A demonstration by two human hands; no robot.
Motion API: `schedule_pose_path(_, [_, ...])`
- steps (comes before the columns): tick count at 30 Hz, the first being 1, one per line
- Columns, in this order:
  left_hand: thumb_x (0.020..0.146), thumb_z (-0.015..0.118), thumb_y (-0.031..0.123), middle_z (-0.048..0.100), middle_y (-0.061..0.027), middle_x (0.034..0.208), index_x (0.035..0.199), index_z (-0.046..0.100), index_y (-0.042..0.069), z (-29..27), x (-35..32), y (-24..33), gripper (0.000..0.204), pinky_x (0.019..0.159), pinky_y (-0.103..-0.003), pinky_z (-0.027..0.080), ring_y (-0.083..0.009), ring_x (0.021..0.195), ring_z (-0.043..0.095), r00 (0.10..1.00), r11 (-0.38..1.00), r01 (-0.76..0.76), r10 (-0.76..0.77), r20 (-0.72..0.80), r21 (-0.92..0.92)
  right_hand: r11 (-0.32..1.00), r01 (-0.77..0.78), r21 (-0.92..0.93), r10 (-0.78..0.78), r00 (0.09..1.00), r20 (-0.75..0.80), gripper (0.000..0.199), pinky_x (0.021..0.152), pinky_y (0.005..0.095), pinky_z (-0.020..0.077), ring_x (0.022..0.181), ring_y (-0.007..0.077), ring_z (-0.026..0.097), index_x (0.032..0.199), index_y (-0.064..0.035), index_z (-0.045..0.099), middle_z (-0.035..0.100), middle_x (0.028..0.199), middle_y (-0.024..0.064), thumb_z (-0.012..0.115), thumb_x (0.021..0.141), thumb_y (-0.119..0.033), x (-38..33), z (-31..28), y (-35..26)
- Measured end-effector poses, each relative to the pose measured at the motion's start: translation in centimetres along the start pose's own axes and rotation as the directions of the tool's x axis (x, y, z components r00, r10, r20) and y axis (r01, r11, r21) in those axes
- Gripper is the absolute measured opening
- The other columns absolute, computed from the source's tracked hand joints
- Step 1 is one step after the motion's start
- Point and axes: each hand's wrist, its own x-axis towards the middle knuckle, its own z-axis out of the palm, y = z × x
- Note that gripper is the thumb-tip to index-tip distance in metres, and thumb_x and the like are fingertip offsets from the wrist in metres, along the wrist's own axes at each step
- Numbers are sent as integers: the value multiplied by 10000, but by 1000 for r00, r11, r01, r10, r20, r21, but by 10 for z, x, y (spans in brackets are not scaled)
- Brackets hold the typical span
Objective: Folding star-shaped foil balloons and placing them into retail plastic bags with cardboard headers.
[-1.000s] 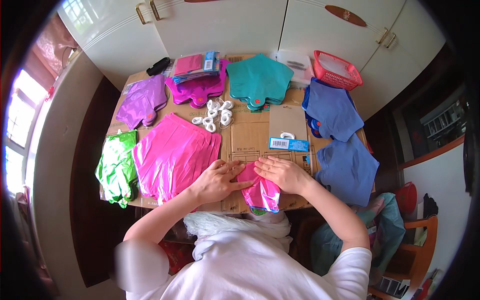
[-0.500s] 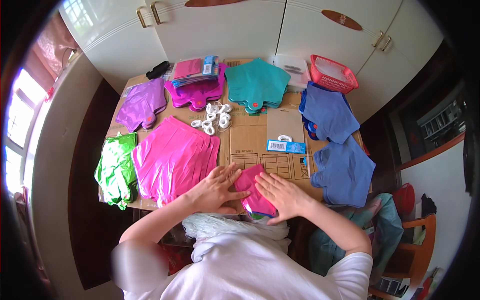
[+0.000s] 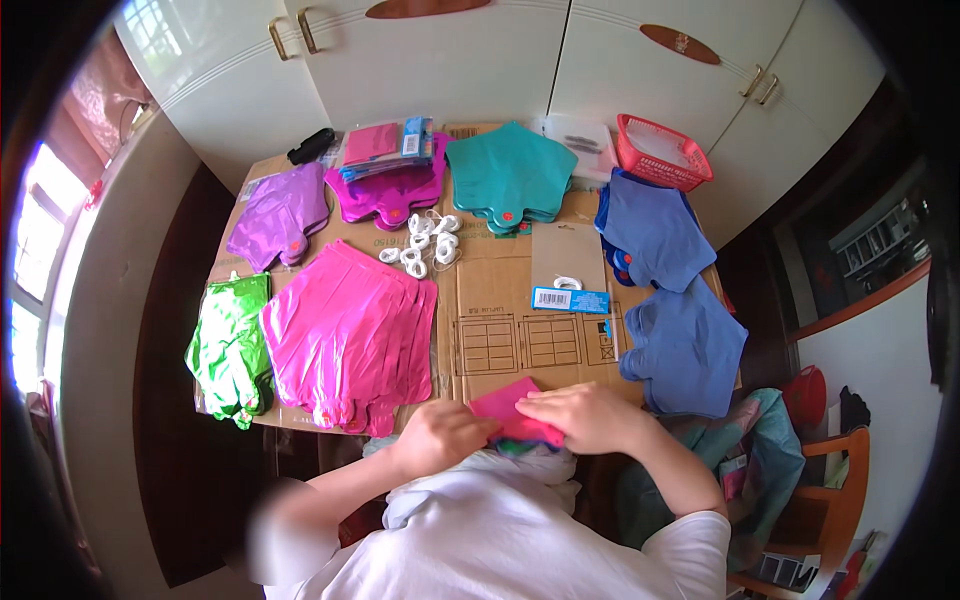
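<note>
A folded pink foil piece (image 3: 502,403), which looks like a flat balloon, lies at the cardboard's near edge, close to my body. Green and blue edges (image 3: 522,447) show beneath it. My left hand (image 3: 442,436) has its fingers curled closed at the piece's left side. From the right, my right hand (image 3: 588,413) is closed over it, with the fingertips pressed on the pink surface. Left of my hands is a spread stack of bright pink foil balloons (image 3: 345,330).
Green (image 3: 230,340), lilac (image 3: 280,215), magenta (image 3: 392,200), teal (image 3: 512,170) and blue (image 3: 690,345) foil pieces ring the cardboard (image 3: 485,280). White string coils (image 3: 420,245), a card with a blue label (image 3: 568,250) and a red basket (image 3: 664,152) are there too. A wooden chair (image 3: 835,500) stands right.
Both hands have drawn the pink piece nearer my body. My flat, spread fingers have closed, and the piece looks folded smaller.
</note>
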Motion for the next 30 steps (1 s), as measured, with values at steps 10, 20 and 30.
schedule_pose_path(10, [846, 701, 47, 662, -1, 772, 881, 697, -18, 8, 24, -49, 74, 604, -208, 482, -35, 697, 577, 589, 165, 576, -763, 267, -801, 614, -294, 732, 563, 813, -146, 168, 590, 230, 426, 656, 37, 511, 865, 21, 661, 612, 725, -31, 641, 907, -140, 36, -4, 35])
schedule_pose_path(20, [842, 703, 50, 681, -22, 796, 887, 703, 14, 4, 20, -58, 58, 621, -222, 533, -70, 696, 627, 566, 39, 621, -713, 413, -783, 352, -173, 920, 456, 890, -6, 172, 716, 236, 485, 785, 71, 605, 989, 30, 689, 693, 852, 27, 616, 912, -105, 34, -4, 53])
schedule_pose_path(30, [823, 712, 23, 692, -39, 812, 864, 699, -4, 1, 23, -56, 51, 671, -236, 550, -89, 725, 646, 555, 90, 636, -743, 373, -767, 617, -84, 783, 597, 698, -395, 106, 694, 217, 493, 775, 64, 600, 965, 21, 680, 669, 890, 31, 639, 875, -17, 45, 23, 39])
